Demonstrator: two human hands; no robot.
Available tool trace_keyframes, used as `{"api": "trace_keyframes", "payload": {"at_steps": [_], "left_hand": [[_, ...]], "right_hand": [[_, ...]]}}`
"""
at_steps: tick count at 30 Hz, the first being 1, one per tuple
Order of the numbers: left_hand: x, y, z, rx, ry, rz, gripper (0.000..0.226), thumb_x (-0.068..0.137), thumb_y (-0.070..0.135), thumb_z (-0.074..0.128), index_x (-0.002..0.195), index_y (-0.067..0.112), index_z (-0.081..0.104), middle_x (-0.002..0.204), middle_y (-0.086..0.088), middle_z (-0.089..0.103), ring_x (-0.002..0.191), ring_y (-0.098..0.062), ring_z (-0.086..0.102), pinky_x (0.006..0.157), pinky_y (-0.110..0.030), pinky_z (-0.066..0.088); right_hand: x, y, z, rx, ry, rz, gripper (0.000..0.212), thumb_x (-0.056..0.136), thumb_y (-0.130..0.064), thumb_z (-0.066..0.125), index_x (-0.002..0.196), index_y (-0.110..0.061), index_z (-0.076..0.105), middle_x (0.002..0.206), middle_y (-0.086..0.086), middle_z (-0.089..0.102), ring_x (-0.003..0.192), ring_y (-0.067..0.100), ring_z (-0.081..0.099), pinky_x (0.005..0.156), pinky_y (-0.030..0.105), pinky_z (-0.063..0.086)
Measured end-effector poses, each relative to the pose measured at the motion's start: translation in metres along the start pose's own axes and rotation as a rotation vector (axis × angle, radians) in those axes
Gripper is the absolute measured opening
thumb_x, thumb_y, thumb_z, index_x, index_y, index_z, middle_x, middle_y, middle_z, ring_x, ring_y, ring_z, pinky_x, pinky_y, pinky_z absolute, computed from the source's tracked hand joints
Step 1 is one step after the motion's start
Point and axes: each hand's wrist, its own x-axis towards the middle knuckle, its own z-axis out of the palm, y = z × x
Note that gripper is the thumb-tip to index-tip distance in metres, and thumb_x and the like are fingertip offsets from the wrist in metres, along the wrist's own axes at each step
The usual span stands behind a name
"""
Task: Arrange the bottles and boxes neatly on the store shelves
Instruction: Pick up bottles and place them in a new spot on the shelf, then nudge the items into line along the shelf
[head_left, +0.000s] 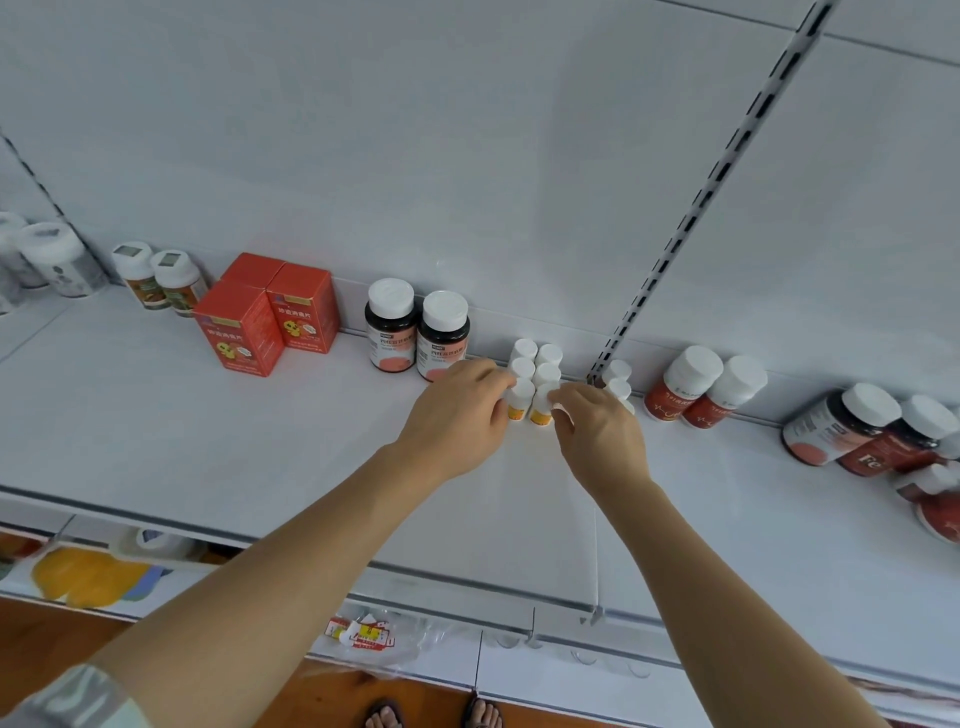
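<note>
Fingers of my left hand (457, 410) curl against the front-left small white bottle (520, 399), thumb and fingertips touching its side, while my right hand (597, 431) pinches the front-right small white bottle (542, 405) near its cap. Both bottles carry a yellow-orange band at the base and stand upright, touching each other, at the front of a double row of small white bottles (535, 364) that runs back to the rear wall of the white shelf (260, 457). What the bottles contain I cannot tell; all caps are on.

Just right of my right hand, beside the slotted upright rail (691, 218), another short line of small white bottles (618, 382) is partly hidden by my fingers. Left of the double row stand two dark bottles with white caps (418, 332), side by side and upright. Further left sit red boxes (267, 317), closed, grouped close together, then two capped jars with green-brown labels (158, 280). To the right, two red-labelled bottles with white caps (704, 387) stand together, and near the frame's right edge more dark and red bottles (878, 431) cluster. Below the shelf edge I see a wooden floor (62, 634) and sandalled feet (434, 714).
</note>
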Motion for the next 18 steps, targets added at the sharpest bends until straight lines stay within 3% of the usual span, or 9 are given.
{"api": "trace_keyframes", "payload": {"at_steps": [3, 5, 8, 12, 18], "left_hand": [[0.003, 0.006, 0.003, 0.038, 0.03, 0.022, 0.022, 0.091, 0.016, 0.054, 0.11, 0.01, 0.063, 0.108, -0.002, 0.06, 0.1, -0.024, 0.056, 0.068, -0.037, 0.051], [0.007, 0.014, 0.005, 0.048, 0.049, 0.048, 0.02, 0.091, 0.017, 0.056, 0.108, 0.009, 0.063, 0.108, -0.004, 0.06, 0.098, -0.025, 0.056, 0.067, -0.034, 0.049], [0.015, 0.031, 0.012, 0.054, 0.069, 0.11, 0.024, 0.089, 0.016, 0.056, 0.109, 0.006, 0.064, 0.111, -0.008, 0.06, 0.101, -0.03, 0.056, 0.079, -0.04, 0.05], [0.025, 0.066, 0.028, 0.035, 0.073, 0.173, 0.029, 0.087, 0.017, 0.053, 0.112, 0.005, 0.064, 0.112, -0.009, 0.06, 0.104, -0.031, 0.056, 0.085, -0.04, 0.049], [0.038, 0.148, 0.062, 0.006, 0.058, 0.292, 0.026, 0.088, 0.018, 0.055, 0.109, 0.006, 0.065, 0.107, -0.007, 0.062, 0.103, -0.03, 0.056, 0.086, -0.042, 0.051]], "right_hand": [[-0.005, -0.002, -0.011, -0.032, 0.029, -0.037, 0.023, 0.079, 0.001, 0.069, 0.099, -0.008, 0.069, 0.099, 0.005, 0.069, 0.092, 0.03, 0.064, 0.059, 0.039, 0.054], [-0.011, 0.0, -0.022, -0.074, 0.071, -0.066, 0.019, 0.081, 0.0, 0.068, 0.099, -0.006, 0.07, 0.101, 0.007, 0.069, 0.098, 0.031, 0.062, 0.067, 0.039, 0.055], [-0.023, 0.013, -0.04, -0.141, 0.104, -0.09, 0.013, 0.088, -0.006, 0.062, 0.098, -0.004, 0.07, 0.104, 0.009, 0.068, 0.103, 0.032, 0.059, 0.08, 0.039, 0.053], [-0.048, 0.042, -0.069, -0.199, 0.101, -0.023, 0.018, 0.091, -0.014, 0.056, 0.098, -0.005, 0.069, 0.105, 0.008, 0.068, 0.104, 0.033, 0.058, 0.08, 0.043, 0.051], [-0.102, 0.099, -0.125, -0.289, 0.145, 0.118, 0.013, 0.084, -0.011, 0.066, 0.094, -0.003, 0.07, 0.098, 0.01, 0.069, 0.104, 0.035, 0.058, 0.077, 0.045, 0.053]]}}
